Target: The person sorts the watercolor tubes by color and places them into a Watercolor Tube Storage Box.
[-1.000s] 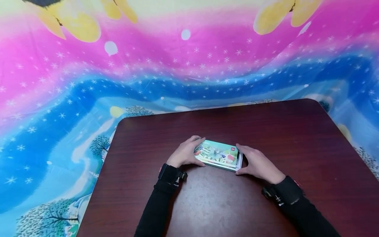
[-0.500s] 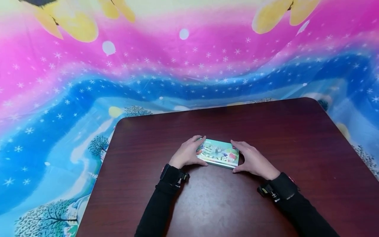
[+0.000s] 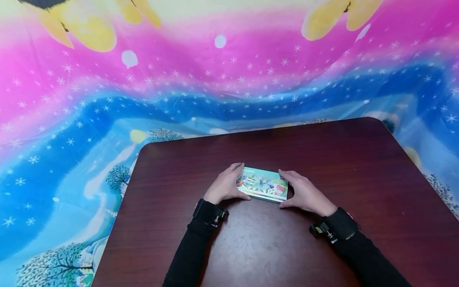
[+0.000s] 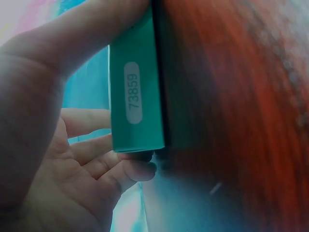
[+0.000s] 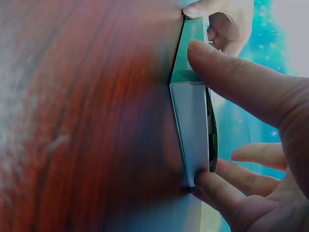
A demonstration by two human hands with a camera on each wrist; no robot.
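Note:
A flat green cardboard box (image 3: 263, 184) with a plant-and-flower print on top lies on the table between both hands. My left hand (image 3: 223, 186) grips its left end, thumb along the near side and fingers at the far side. At the other end my right hand (image 3: 309, 192) holds the box the same way. In the left wrist view a green end face (image 4: 137, 96) bears the number 73859. The right wrist view shows a white end face (image 5: 192, 128), with a narrow dark gap between it and the printed top.
The dark reddish-brown table (image 3: 251, 247) has rounded far corners. Behind and beside it hangs a pink and blue cloth (image 3: 201, 63) printed with snowflakes, trees and yellow shapes. Black bands with small cameras sit on both wrists.
The right hand has moved left, and the white and dark strip that showed at the box's right end has gone from the head view. The left hand stays at its end.

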